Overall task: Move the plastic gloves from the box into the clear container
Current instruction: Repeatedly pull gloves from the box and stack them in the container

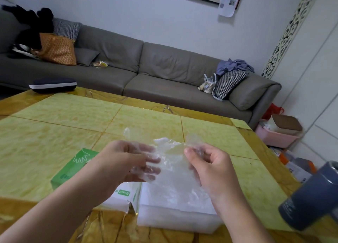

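Above the clear rectangular plastic container (175, 219) on the yellow-green tiled desk (54, 133), your left hand (126, 162) and right hand (206, 167) each pinch a thin transparent plastic glove (172, 162) stretched between them, beside the green-and-white cardboard glove box (73, 171).

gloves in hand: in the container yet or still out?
Out. Both hands, left and right, hold the plastic gloves spread between them above the clear container, which sits beside the green box.
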`<state>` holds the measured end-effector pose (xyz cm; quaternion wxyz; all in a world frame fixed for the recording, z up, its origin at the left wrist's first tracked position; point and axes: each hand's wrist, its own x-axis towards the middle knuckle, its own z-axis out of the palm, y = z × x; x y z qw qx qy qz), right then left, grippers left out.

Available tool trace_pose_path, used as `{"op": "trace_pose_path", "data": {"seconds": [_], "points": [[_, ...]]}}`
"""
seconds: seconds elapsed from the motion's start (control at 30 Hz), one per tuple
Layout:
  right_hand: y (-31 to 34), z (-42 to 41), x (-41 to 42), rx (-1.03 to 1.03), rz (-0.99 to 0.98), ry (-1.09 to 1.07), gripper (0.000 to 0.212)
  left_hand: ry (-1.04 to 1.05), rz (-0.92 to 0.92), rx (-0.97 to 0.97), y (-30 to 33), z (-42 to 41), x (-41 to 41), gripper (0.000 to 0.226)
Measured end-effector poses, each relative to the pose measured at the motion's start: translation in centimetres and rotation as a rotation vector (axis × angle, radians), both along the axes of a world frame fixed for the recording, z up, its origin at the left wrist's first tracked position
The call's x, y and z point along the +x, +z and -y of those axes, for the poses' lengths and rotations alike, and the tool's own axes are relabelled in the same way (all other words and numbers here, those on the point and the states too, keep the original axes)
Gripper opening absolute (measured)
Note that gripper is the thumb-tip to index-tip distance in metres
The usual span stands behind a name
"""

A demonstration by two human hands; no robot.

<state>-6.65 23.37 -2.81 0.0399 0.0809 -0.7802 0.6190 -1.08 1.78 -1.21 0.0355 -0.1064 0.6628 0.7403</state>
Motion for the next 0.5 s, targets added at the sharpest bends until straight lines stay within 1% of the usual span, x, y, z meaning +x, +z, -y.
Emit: {"op": "trace_pose_path", "data": {"seconds": [0.07, 0.13, 0.2, 0.27, 0.33, 0.37, 0.43, 0.5], "points": [[0.1, -0.6, -0.3, -0.068, 0.133, -0.003, 0.021, -0.004, -0.03, 0.034, 0.1, -0.1, 0.0, 0.032], [0.3, -1.4, -0.6, -0.069, 0.282, 0.07, 0.028, 0.039, -0.075, 0.071, 0.1, -0.3, -0.1, 0.032], [0.5, -2.0, -0.6, -0.073, 0.367, 0.149, 0.021, 0.107, -0.112, 0.096, 0.0, -0.5, -0.1, 0.028], [0.4, -2.5, -0.7, -0.15, 0.369, 0.094, 0.011, 0.128, -0.121, 0.112, -0.1, -0.8, -0.1, 0.023], [0.3, -2.8, -1.1, -0.265, 0.334, -0.034, 0.008, 0.088, -0.114, 0.113, 0.2, -0.9, 0.0, 0.031], [0.3, -3.0, -1.3, -0.291, 0.311, -0.077, 0.008, 0.068, -0.109, 0.105, 0.2, -0.8, 0.1, 0.035], [-0.1, -3.3, -1.6, -0.219, 0.268, -0.11, 0.009, 0.08, -0.113, 0.054, 0.2, -0.7, 0.0, 0.041], [-0.6, -3.7, -1.7, -0.108, 0.231, -0.112, 0.01, 0.201, -0.178, -0.151, -0.1, -0.6, -0.1, 0.048]]}}
